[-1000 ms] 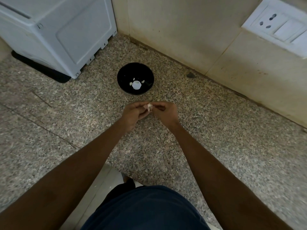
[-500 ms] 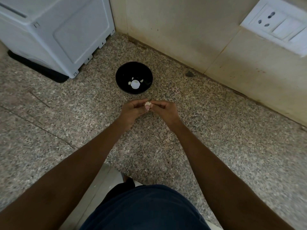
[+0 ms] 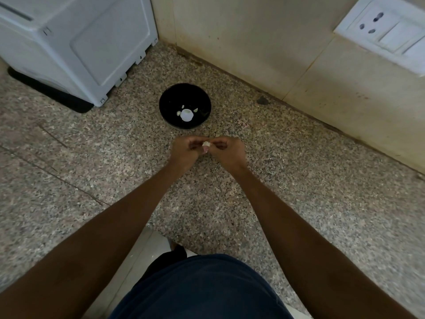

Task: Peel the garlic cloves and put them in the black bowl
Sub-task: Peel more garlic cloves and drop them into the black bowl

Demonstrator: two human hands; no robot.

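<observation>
Fingers: we are pinching one clove (image 3: 206, 144) between the fingertips (image 3: 199, 141) of both hands, curled in tight around it.
Left hand (image 3: 186, 150): we are gripping the clove from its left side, as half a second ago.
Right hand (image 3: 227, 150): we are meeting the left at the clove; thumb and forefinger are pressing on it, still closed.
Clove: we are holding it above the counter (image 3: 299, 192), just in front of the bowl (image 3: 185, 106); it is sitting in the same place between our hands as in the earlier frames.
Bowl: it is resting on the counter near the wall (image 3: 253, 42), unmoved, with pale pieces (image 3: 186, 114) lying inside; we cannot tell cloves from skins.
Change: we are seeing almost none; only our view is shifting slightly.
</observation>
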